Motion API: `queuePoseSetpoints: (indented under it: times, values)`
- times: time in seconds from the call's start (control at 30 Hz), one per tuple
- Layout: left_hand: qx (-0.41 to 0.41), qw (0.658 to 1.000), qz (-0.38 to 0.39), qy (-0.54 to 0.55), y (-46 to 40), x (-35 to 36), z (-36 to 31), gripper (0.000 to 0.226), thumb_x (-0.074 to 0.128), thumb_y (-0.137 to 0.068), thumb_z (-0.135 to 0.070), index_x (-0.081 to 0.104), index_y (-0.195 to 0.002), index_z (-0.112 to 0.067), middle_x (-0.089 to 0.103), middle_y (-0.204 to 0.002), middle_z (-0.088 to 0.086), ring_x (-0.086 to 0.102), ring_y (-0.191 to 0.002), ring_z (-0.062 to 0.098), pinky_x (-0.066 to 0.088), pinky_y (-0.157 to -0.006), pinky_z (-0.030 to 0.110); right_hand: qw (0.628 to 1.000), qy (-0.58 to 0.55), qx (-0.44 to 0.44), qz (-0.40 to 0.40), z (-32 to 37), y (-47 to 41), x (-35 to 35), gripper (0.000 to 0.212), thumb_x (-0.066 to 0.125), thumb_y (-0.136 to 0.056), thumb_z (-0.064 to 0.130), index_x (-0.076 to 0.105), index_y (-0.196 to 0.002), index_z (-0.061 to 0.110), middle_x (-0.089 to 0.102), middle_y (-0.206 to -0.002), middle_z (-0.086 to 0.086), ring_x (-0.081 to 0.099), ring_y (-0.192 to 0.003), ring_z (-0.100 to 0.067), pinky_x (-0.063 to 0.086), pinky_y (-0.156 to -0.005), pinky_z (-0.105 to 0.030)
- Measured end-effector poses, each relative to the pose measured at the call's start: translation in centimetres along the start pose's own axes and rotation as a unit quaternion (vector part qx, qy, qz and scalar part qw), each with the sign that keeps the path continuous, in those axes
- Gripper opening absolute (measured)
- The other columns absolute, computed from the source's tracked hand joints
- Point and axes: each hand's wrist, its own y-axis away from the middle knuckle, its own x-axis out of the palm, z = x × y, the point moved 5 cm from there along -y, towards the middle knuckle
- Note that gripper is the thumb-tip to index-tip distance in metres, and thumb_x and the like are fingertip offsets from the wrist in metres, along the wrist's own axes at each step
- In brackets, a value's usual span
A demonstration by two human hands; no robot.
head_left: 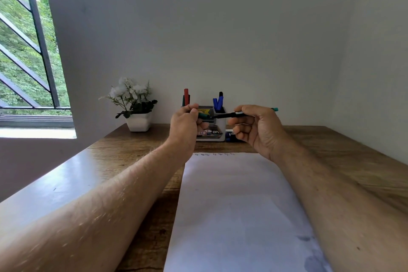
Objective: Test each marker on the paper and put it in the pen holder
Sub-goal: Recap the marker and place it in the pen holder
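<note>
A white sheet of paper [238, 205] fills the lower centre of the frame on the wooden desk [132, 146], with small test marks along its far edge. Above it, mid-frame, the right hand [256, 128] pinches a green marker [229, 114] held level, and the left hand [185, 126] grips its green cap [203, 115] at the tip. Behind stands the pen holder [215, 126] with red, green and blue markers, a potted white-flowered plant [134, 106] left of it.
</note>
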Motion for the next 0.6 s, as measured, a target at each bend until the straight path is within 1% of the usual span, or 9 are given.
queuePoseSetpoints:
  times: [0.1,0.27,0.4,0.47,0.53,0.6]
  values:
    - [-0.002,1.000,0.010,0.007,0.10,0.17,0.01,0.020,0.042,-0.104,-0.005,0.059,-0.098,-0.013,0.059,-0.092,0.008,0.057,-0.071,0.012,0.057,-0.078,0.030,1.000,0.001,-0.004,-0.002,0.10,-0.06,-0.03,0.019,0.048,-0.097,0.013,0.065,-0.094,0.008,0.073,-0.072,-0.012,0.062,-0.049,-0.017,0.050,-0.046,-0.023]
    - [-0.019,0.999,0.029,0.029,0.22,0.32,0.18,0.016,0.045,-0.102,-0.004,0.060,-0.100,-0.010,0.057,-0.092,0.010,0.058,-0.074,0.013,0.059,-0.083,0.034,1.000,0.005,-0.006,-0.001,0.04,-0.04,-0.09,0.018,0.048,-0.097,0.014,0.065,-0.096,0.009,0.074,-0.075,-0.012,0.063,-0.051,-0.017,0.050,-0.047,-0.025]
    - [-0.023,0.998,0.046,0.043,0.26,0.33,0.24,0.013,0.048,-0.101,-0.002,0.059,-0.100,-0.009,0.056,-0.085,0.010,0.058,-0.071,0.013,0.059,-0.084,0.036,1.000,0.004,-0.001,-0.004,-0.08,-0.16,-0.08,0.012,0.049,-0.097,0.015,0.058,-0.088,0.013,0.074,-0.077,-0.013,0.063,-0.049,-0.018,0.050,-0.046,-0.024]
    - [-0.019,0.997,0.058,0.037,0.22,0.43,0.33,0.011,0.050,-0.100,-0.003,0.060,-0.099,-0.008,0.056,-0.083,0.010,0.058,-0.071,0.012,0.059,-0.085,0.036,1.000,0.010,0.004,0.001,-0.23,-0.22,0.02,0.013,0.051,-0.097,0.015,0.055,-0.085,0.014,0.075,-0.079,-0.013,0.063,-0.049,-0.019,0.050,-0.045,-0.024]
    - [-0.011,0.997,0.069,0.028,0.10,0.44,0.44,0.008,0.054,-0.098,-0.004,0.060,-0.100,-0.009,0.058,-0.085,0.010,0.060,-0.072,0.012,0.059,-0.084,0.036,1.000,0.021,-0.003,0.006,-0.24,-0.30,0.06,0.012,0.056,-0.097,0.013,0.058,-0.085,0.014,0.075,-0.080,-0.014,0.063,-0.049,-0.019,0.050,-0.044,-0.024]
    - [-0.001,0.997,0.067,0.025,-0.03,0.28,0.42,0.008,0.059,-0.095,-0.005,0.058,-0.101,-0.010,0.061,-0.088,0.011,0.063,-0.074,0.013,0.061,-0.081,0.036,0.999,0.026,-0.021,0.004,-0.03,-0.42,-0.05,0.008,0.062,-0.093,0.006,0.065,-0.088,0.011,0.074,-0.077,-0.013,0.062,-0.048,-0.019,0.050,-0.043,-0.024]
